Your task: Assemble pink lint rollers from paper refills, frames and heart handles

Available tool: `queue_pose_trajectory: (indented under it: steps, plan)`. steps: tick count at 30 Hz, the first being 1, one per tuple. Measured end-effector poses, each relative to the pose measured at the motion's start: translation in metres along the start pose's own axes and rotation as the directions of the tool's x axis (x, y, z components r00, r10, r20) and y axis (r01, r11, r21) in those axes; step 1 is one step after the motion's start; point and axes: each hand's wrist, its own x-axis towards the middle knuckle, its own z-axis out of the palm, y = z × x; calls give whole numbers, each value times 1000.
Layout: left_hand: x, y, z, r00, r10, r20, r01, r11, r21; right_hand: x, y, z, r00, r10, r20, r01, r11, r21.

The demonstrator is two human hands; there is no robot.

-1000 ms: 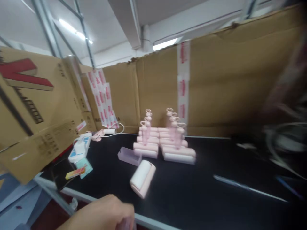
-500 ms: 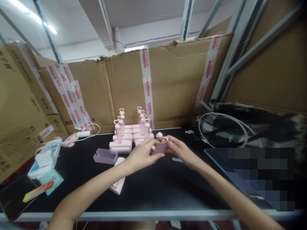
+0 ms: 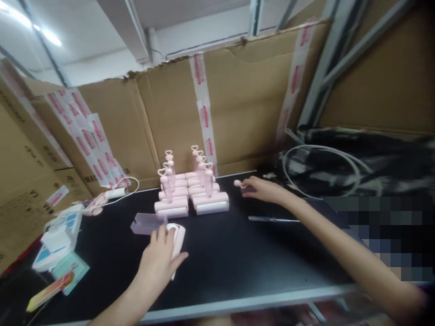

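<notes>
My left hand [image 3: 159, 258] lies over a loose pink lint roller [image 3: 177, 235] on the black table, fingers curled round it. Just left of the roller sits a translucent pale cover [image 3: 146, 223]. My right hand [image 3: 263, 190] reaches out to the right of the stacked rollers and pinches a small pink heart-topped handle [image 3: 239, 183] with a purplish piece. Two rows of finished pink rollers with heart handles [image 3: 190, 192] stand at the back of the table between the hands.
Cardboard walls with red-printed tape [image 3: 204, 113] close the back and left. A white charger and cable [image 3: 117, 192], a blue-white box [image 3: 56, 237] and a teal card [image 3: 70, 274] lie at left. Coiled white cable on black material [image 3: 322, 167] is at right. A thin tool [image 3: 272, 219] lies mid-table.
The hands were together in front of the rollers half a second ago; now they have parted. The left dropped onto the loose roller, the right moved out to the right with the small handle.
</notes>
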Motion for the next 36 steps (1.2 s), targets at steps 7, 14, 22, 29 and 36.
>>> queue_pose_trajectory:
  steps: [7,14,22,29,36]
  plan:
    - [3,-12,12,1000,26,-13,-29,909,-415,10,-9,9,999,-7,49,10,997,-75]
    - [32,-6,0,983,60,174,35,867,-497,9,-18,12,998,56,3,-54,977,-209]
    - [53,-1,9,991,124,42,-42,607,-793,-43,-28,-19,991,26,135,13,960,-280]
    - [40,11,31,982,-33,187,183,-98,-978,-74,-56,-12,979,-53,199,93,976,-199]
    - [37,8,21,996,-88,28,40,141,-989,-68,-154,-32,808,-390,-441,575,681,453]
